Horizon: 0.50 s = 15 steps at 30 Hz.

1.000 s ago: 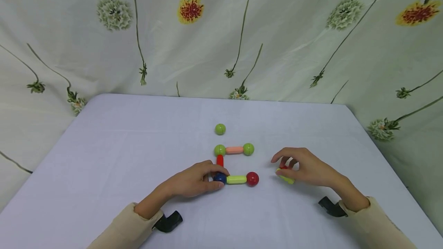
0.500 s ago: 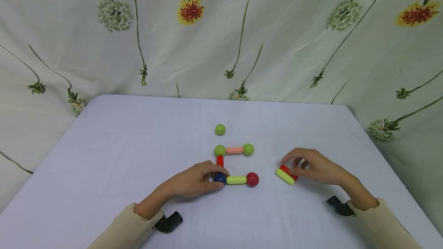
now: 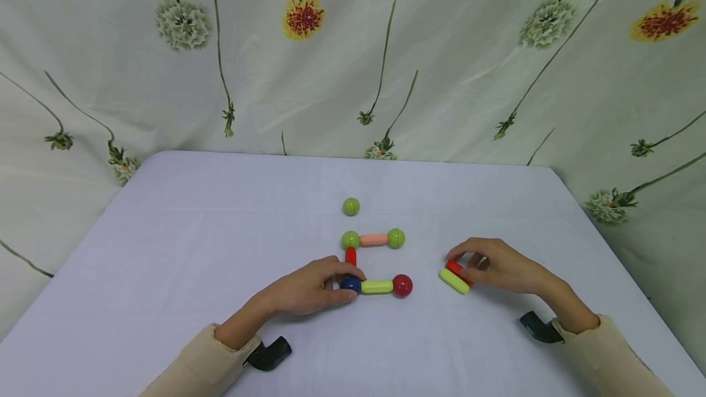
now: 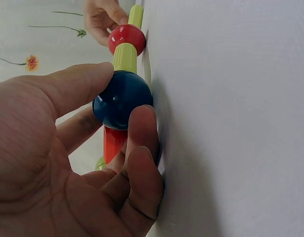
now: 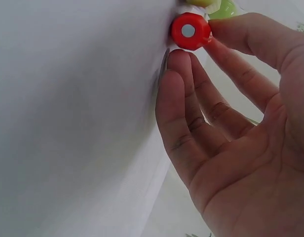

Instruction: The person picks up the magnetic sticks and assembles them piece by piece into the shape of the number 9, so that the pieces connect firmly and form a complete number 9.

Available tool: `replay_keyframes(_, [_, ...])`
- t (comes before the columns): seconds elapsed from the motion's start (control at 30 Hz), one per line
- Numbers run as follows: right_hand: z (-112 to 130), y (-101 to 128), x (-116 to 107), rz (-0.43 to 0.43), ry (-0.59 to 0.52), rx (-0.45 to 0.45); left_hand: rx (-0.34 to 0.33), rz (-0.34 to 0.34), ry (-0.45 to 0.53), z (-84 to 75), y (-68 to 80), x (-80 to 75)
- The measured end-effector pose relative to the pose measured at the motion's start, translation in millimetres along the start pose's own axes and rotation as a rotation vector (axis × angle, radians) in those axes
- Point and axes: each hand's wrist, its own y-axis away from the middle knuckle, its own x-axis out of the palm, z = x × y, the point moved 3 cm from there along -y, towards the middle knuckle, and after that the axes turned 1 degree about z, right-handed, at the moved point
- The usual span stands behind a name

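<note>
My left hand [image 3: 306, 287] holds a blue ball [image 4: 120, 101] between thumb and fingers, low on the white table. A yellow-green rod [image 3: 377, 287] joins that ball to a red ball [image 3: 402, 285]. From the blue ball a red rod [image 3: 350, 256] runs back to a green ball [image 3: 350, 239]. Further right, my right hand [image 3: 499, 267] pinches a separate red rod [image 5: 187, 31] by thumb and index finger, its end with a pale round centre facing the wrist camera. Against this rod's near side lies a loose yellow-green rod [image 3: 454, 281].
A salmon-pink rod [image 3: 374, 239] links the corner green ball to another green ball [image 3: 396, 238] on its right. Behind them a single green ball [image 3: 350, 206] lies apart. A flower-printed curtain [image 3: 452, 48] hangs beyond the table's [image 3: 220, 201] far edge.
My right hand has gone from the yellow-green rod to the red rod beside it, shifting slightly right. The yellow-green rod now lies uncovered. The left hand has kept still on the blue ball.
</note>
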Motion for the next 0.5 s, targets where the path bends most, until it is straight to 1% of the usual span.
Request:
replay_keyframes(0.1, [0, -2, 0, -0.007, 0.019, 0.008, 0.000, 0.001, 0.002, -0.2, 0.2, -0.2])
replay_keyframes(0.33, [-2, -8, 2, -0.006, 0.052, 0.076, 0.013, 0.004, 0.002, -1.9, 0.5, -0.4])
replay_keyframes(0.5, [0, -14, 3, -0.018, 0.080, 0.067, 0.014, 0.006, 0.009, -2.9, 0.7, -1.0])
